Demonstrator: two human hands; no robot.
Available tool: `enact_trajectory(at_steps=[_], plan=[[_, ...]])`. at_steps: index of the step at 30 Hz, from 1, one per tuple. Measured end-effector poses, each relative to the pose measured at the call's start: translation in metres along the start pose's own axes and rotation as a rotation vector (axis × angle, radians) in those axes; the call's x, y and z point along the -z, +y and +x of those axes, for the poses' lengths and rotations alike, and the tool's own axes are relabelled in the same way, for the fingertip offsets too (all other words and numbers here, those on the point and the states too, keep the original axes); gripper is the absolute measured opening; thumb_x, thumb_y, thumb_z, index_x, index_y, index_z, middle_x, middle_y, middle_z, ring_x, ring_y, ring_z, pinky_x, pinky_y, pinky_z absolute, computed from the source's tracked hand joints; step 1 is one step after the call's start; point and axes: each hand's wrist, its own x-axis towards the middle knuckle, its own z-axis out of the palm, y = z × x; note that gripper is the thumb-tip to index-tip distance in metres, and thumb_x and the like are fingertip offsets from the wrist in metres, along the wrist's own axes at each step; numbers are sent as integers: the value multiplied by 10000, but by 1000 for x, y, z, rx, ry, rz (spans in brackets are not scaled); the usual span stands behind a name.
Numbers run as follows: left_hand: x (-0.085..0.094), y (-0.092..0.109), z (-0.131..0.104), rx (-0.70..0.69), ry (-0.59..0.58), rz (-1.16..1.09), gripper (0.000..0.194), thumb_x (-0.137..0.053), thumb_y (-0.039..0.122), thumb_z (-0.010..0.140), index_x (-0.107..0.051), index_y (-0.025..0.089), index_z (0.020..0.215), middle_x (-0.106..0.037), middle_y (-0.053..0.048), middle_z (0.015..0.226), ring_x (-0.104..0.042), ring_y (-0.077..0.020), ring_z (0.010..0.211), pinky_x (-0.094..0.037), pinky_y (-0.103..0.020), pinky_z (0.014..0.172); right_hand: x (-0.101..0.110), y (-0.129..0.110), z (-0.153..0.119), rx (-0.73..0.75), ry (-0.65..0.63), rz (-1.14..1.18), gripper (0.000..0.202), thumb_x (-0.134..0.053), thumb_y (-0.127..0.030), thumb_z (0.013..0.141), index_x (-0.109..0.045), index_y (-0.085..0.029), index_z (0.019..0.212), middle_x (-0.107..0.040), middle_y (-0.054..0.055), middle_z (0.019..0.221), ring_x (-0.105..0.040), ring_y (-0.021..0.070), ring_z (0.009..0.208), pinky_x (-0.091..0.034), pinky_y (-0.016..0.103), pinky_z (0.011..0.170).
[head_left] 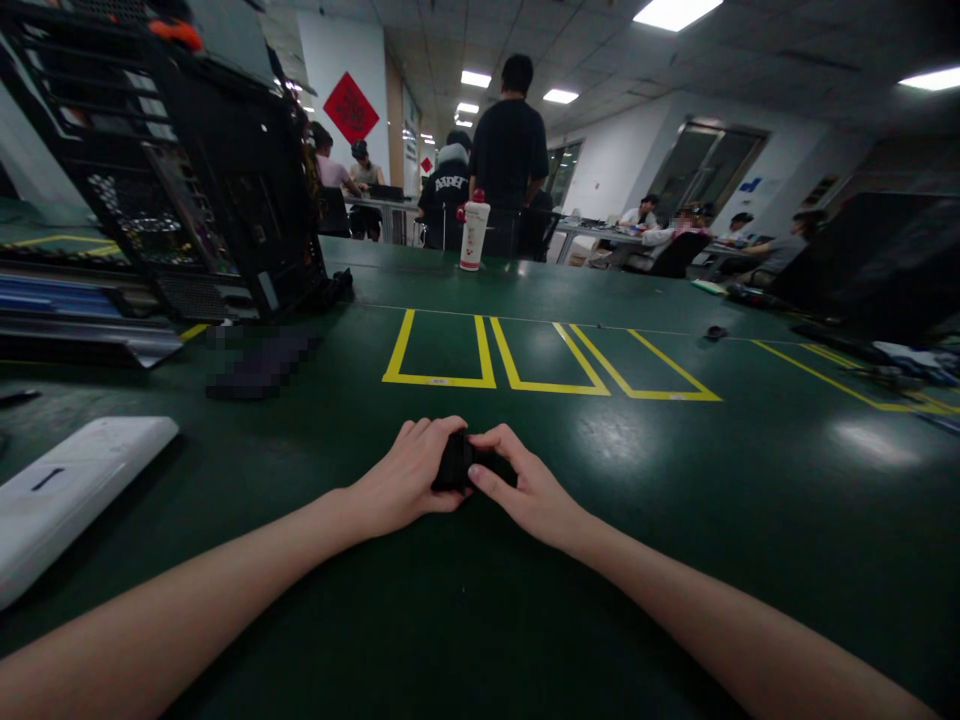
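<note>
A small black object (453, 464), squat and roughly block-shaped, is held between my two hands just above or on the green table; its exact kind I cannot make out. My left hand (412, 468) wraps round its left side, thumb below and fingers over the top. From the right, my right hand (517, 482) pinches at its edge with thumb and forefinger. The fingers hide much of the object. Beyond the hands, yellow tape outlines (439, 381) mark the table surface.
An open black computer case (247, 200) stands at the left, near a white flat device (75, 490). A white and red cup (473, 238) stands at the table's far edge. A small dark round item (715, 333) and cluttered cables lie right. Several people are in the background.
</note>
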Motion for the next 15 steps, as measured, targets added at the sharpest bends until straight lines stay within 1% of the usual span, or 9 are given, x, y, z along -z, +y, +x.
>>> enact_trajectory(at_steps=[3, 8, 11, 13, 15], plan=[[0, 0, 0, -6, 15, -3, 546, -637, 254, 742, -318, 169, 1177, -502, -91, 1061, -502, -245, 909, -420, -400, 785, -2, 2, 2, -13, 26, 64, 108, -469, -263, 877, -485, -214, 972, -558, 13, 934, -558, 149, 897, -451, 334, 825], [1, 1, -1, -6, 6, -4, 560, -640, 250, 743, -312, 166, 1190, -499, -92, 1074, -499, -244, 919, -417, -400, 795, -3, 2, 3, -85, 8, 79, 228, -490, -277, 865, -458, -203, 1078, -557, 51, 1036, -539, 181, 990, -430, 377, 877], [1, 0, -1, -3, 1, -19, 554, -634, 249, 748, -309, 180, 1191, -497, -88, 1086, -502, -245, 929, -417, -399, 799, 0, 0, 1, -56, -23, 42, 200, -515, -250, 849, -483, -213, 1044, -559, 35, 1016, -541, 184, 973, -421, 389, 879], [1, 0, -1, -5, -2, -24, 560, -637, 241, 742, -306, 187, 1190, -490, -87, 1097, -501, -246, 936, -419, -396, 801, 2, -2, -1, -35, -35, 24, 233, -554, -225, 823, -477, -226, 1043, -554, 23, 1006, -541, 181, 954, -428, 383, 864], [1, 0, -1, -6, -6, -19, 567, -642, 234, 737, -301, 186, 1187, -484, -88, 1102, -496, -244, 939, -419, -394, 803, 2, -1, -1, -28, -37, 34, 232, -554, -226, 824, -472, -233, 1041, -548, 17, 992, -546, 172, 934, -442, 367, 842]])
